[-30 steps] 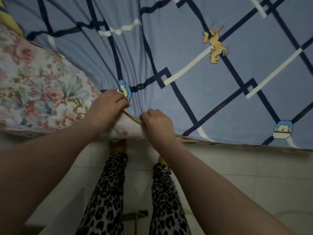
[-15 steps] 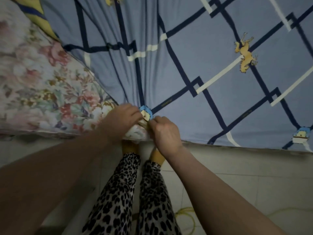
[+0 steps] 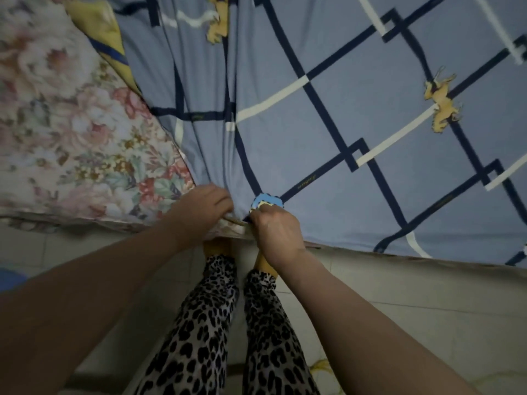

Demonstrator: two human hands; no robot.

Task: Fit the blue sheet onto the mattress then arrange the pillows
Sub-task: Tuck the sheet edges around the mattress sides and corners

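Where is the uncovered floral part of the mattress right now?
In the head view the floral mattress fills the left side, beside the blue sheet, whose edge both the left hand and right hand grip at the near edge.

Both hands meet at near edge of mattress [image 3: 71, 132], gripping hem of sheet [image 3: 342, 109]. Left hand [image 3: 204, 208] just left of right hand [image 3: 275, 229], nearly touching. Sheet spreads beyond & right of grip, over mattress; bare mattress lies left of grip. Folded cloth [image 3: 105, 38] far beyond-left, on mattress at sheet's edge. Legs [image 3: 228, 323] & floor [image 3: 399, 286] below grip, nearer the person.
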